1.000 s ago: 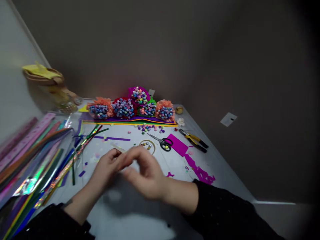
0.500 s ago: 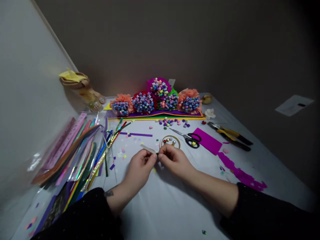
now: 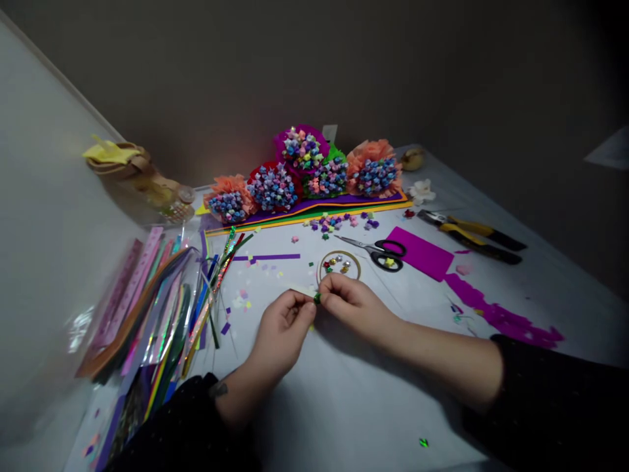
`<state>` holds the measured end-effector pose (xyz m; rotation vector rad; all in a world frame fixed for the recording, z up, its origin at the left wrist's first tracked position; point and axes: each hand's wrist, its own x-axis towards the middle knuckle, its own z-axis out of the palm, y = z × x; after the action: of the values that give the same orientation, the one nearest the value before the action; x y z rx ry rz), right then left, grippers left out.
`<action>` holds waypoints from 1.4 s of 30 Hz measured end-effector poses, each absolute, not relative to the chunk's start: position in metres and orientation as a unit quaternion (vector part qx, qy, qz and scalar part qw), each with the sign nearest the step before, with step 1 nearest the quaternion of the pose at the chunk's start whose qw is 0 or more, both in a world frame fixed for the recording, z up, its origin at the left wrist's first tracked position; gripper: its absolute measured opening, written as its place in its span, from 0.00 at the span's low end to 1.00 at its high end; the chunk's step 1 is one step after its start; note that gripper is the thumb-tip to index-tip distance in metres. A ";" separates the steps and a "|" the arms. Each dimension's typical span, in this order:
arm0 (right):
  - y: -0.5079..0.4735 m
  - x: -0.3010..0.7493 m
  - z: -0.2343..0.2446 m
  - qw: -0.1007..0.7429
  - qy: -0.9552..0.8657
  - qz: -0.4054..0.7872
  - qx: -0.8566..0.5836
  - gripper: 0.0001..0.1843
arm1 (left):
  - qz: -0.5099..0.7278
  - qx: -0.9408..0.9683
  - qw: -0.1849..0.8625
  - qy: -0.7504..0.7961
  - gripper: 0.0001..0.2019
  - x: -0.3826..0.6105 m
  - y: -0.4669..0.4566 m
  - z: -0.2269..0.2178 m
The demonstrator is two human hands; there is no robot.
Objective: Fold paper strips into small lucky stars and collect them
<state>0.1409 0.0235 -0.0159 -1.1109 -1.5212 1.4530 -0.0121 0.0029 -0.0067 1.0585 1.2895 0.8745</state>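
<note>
My left hand (image 3: 281,333) pinches a narrow paper strip (image 3: 303,289), whose whitish side shows above the fingers. My right hand (image 3: 358,303) is closed on the other end of the same strip, where a small shiny green folded part (image 3: 317,298) shows between the fingertips. Both hands are nearly touching, a little above the white table. Just behind the right hand, a gold-rimmed ring or shallow dish (image 3: 360,267) surrounds several shiny little stars (image 3: 339,261). Black-handled scissors (image 3: 386,254) lie to its right, beside a magenta paper rectangle (image 3: 425,254).
Left of my hands lie bundles of coloured paper strips (image 3: 167,328). Star bouquets (image 3: 275,187) stand along the back, with loose small stars (image 3: 327,224) before them. Yellow-handled pliers (image 3: 474,237) and magenta paper scraps (image 3: 508,321) are at right. A green scrap (image 3: 423,443) lies near the front.
The view has shifted and tilted slightly. Less of the pale strip sticks out past my left fingers, and the green folded part now shows between my fingertips.
</note>
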 end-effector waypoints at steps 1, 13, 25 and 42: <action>0.024 0.141 -0.016 0.370 -0.587 0.580 -0.426 0.06 | 0.370 0.445 0.604 0.548 0.09 -0.012 0.002 -0.008; 0.023 0.142 -0.012 0.357 -0.560 0.645 -0.379 0.08 | 0.381 0.397 0.681 0.484 0.10 -0.014 0.002 -0.012; 0.023 0.143 -0.013 0.337 -0.597 0.610 -0.399 0.05 | 0.341 0.433 0.681 0.482 0.09 -0.019 0.004 -0.011; 0.026 0.144 -0.009 0.309 -0.567 0.651 -0.399 0.07 | 0.346 0.566 0.487 0.568 0.07 -0.015 0.003 -0.001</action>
<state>0.1442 0.0265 -0.0092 -1.0554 -1.4980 1.7193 -0.0149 0.0033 -0.0013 1.3766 1.3824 0.8418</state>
